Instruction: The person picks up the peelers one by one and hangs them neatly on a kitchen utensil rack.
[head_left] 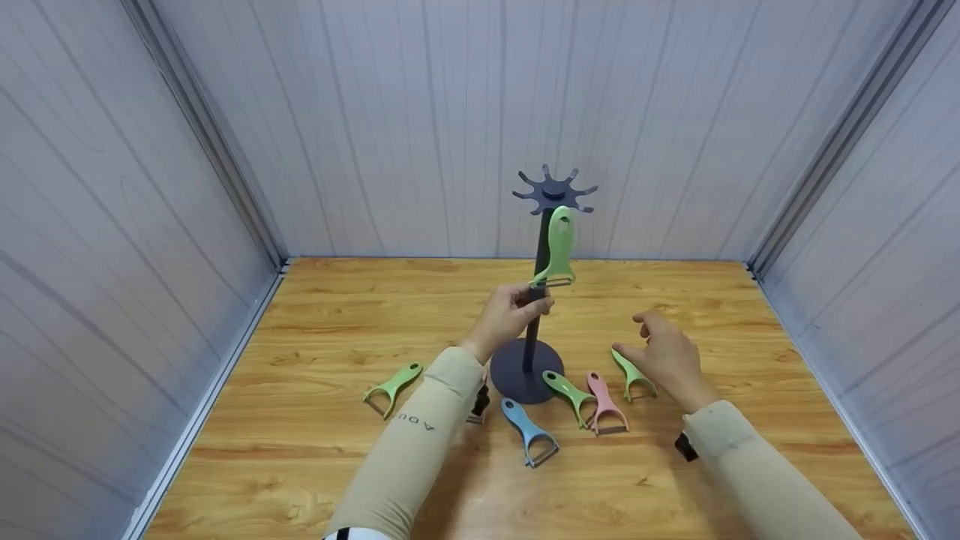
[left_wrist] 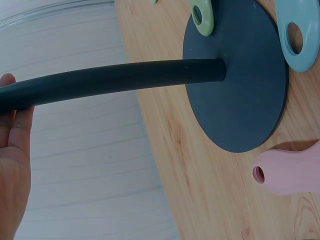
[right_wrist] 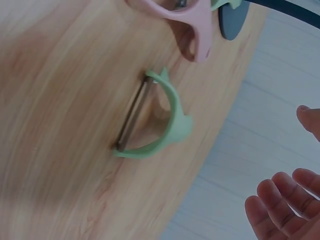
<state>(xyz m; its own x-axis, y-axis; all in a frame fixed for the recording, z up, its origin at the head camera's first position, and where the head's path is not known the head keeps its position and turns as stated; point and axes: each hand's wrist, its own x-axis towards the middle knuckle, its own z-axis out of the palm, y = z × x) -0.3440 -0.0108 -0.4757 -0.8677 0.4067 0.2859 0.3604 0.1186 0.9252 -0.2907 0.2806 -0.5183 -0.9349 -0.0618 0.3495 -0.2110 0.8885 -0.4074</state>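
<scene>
My left hand (head_left: 504, 319) grips the upright post (head_left: 532, 330) of a dark stand, fingers and thumb around it in the left wrist view. A green peeler (head_left: 559, 244) hangs from the spoked hook top (head_left: 553, 189), blade end down, just above that hand. My right hand (head_left: 667, 356) hovers over another green peeler (head_left: 628, 367) lying right of the stand. Thumb and fingers are apart with nothing between them in the right wrist view, where this peeler's blade end shows plainly.
Around the round base (head_left: 502, 367) lie a blue peeler (head_left: 525, 427), a green peeler (head_left: 568, 388) touching a pink peeler (head_left: 602, 397), and a green peeler (head_left: 394, 386) at left. A pink peeler (left_wrist: 290, 170) is mostly behind my left forearm in the head view. Panel walls (head_left: 465, 112) enclose the table.
</scene>
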